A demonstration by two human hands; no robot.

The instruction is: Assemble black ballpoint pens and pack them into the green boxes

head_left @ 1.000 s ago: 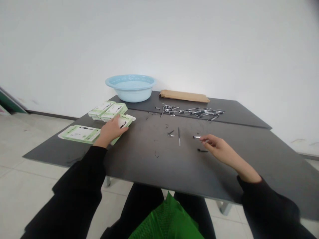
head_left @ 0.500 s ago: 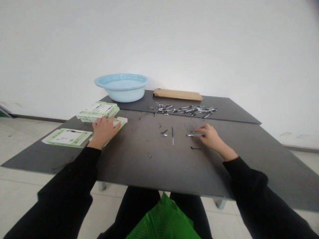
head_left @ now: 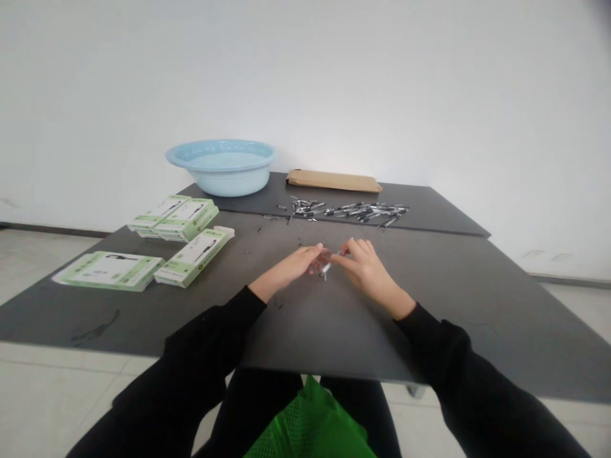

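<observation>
My left hand (head_left: 305, 262) and my right hand (head_left: 365, 267) meet over the middle of the dark table. Between their fingertips is a slim clear-and-silver pen (head_left: 326, 271), slanting down toward me. My right thumb and fingers close on its upper part. The left fingers curl beside it, blurred, so their grip on it cannot be made out. Whatever small pen parts lie under the hands are hidden. Farther back lies a loose pile of pens (head_left: 367, 212), with a heap of shorter pen parts (head_left: 305, 207) to its left.
Green-and-white boxes stand at the left: a stack (head_left: 184, 216), a single slanted box (head_left: 195, 254) and a flat box (head_left: 112, 270). A light blue basin (head_left: 229, 181) and a brown cardboard piece (head_left: 334, 180) sit at the back. The table's front edge (head_left: 324, 372) is near my lap.
My left hand has left the boxes and come right to the middle. My right hand has moved left with the pen to meet it. The slanted box is now uncovered.
</observation>
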